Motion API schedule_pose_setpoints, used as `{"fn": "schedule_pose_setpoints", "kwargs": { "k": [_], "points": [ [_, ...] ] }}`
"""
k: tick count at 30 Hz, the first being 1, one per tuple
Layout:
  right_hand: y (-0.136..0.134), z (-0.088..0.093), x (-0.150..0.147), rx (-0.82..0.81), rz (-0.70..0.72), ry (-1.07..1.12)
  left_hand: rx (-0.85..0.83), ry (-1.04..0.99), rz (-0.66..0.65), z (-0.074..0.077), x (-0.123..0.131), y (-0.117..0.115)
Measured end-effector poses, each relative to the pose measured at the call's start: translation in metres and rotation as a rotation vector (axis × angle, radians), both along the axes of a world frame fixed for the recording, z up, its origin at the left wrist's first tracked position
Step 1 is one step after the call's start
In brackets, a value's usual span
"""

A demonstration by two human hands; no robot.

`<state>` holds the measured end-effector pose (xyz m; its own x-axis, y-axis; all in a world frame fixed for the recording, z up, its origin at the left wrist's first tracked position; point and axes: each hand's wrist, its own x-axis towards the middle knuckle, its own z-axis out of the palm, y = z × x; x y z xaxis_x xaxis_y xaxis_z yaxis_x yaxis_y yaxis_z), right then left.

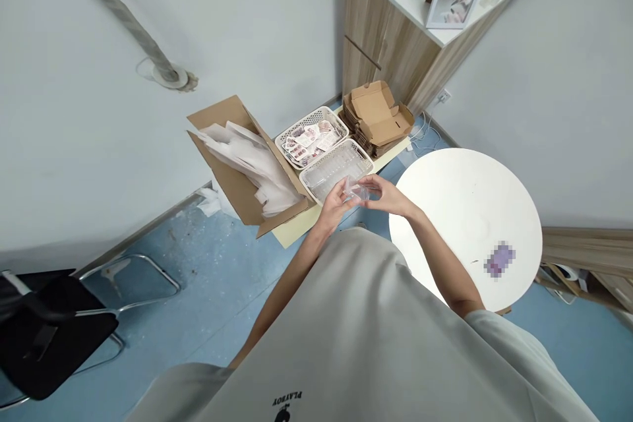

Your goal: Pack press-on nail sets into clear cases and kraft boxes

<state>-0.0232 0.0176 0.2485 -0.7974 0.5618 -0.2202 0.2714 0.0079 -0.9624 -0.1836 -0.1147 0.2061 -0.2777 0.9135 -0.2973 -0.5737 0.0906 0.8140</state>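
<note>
Both arms reach forward and down from the body, and the hands meet in front of the grey shirt [346, 316]. The left forearm [284, 297] runs up and inward from the lower left; the right forearm [440, 250] slants in from the other side, its elbow out wider, beside the round white table [459, 198].

A small clear plastic piece [357, 189] is between the hands, raised in front of the near basket [309, 190]. The left hand [335, 203] pinches its left side, thumb towards the body. The right hand [384, 196] grips the opposite end with fingers curved along the far side and thumb nearer the body. The plastic's exact shape is hard to tell.

More clear pieces [339, 168] lie in the near basket. Beyond it, the far basket [299, 124] holds printed cards [311, 140], with brown cartons [378, 115] stacked to its right.
</note>
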Motion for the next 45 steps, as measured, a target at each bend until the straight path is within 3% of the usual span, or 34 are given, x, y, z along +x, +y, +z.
{"fn": "schedule_pose_setpoints", "kwargs": {
  "k": [14, 19, 24, 30, 35, 39, 43, 45],
  "points": [
    [-0.018, 0.008, 0.011, 0.273, 0.127, 0.050, 0.062, 0.209, -0.098, 0.018, -0.011, -0.015],
    [-0.027, 0.025, 0.015, 0.503, 0.036, -0.066, 0.055, 0.312, -0.041, 0.028, -0.013, -0.016],
    [-0.037, 0.040, 0.015, 0.636, -0.061, -0.085, 0.092, 0.270, -0.001, 0.042, -0.014, -0.012],
    [-0.032, 0.059, 0.020, 0.670, -0.080, 0.035, 0.126, 0.209, 0.004, 0.045, -0.017, -0.004],
    [-0.030, 0.070, 0.033, 0.671, -0.183, 0.109, 0.103, 0.163, -0.029, 0.042, -0.024, -0.004],
    [-0.043, 0.068, 0.038, 0.830, -0.097, 0.099, 0.104, 0.016, -0.009, 0.046, -0.024, -0.006],
    [-0.064, 0.054, 0.035, 1.037, -0.049, 0.029, 0.055, -0.064, 0.097, 0.049, -0.014, -0.002],
    [-0.075, 0.047, 0.031, 1.056, -0.016, 0.006, 0.017, -0.076, 0.146, 0.047, -0.010, 0.001]
  ]
}}
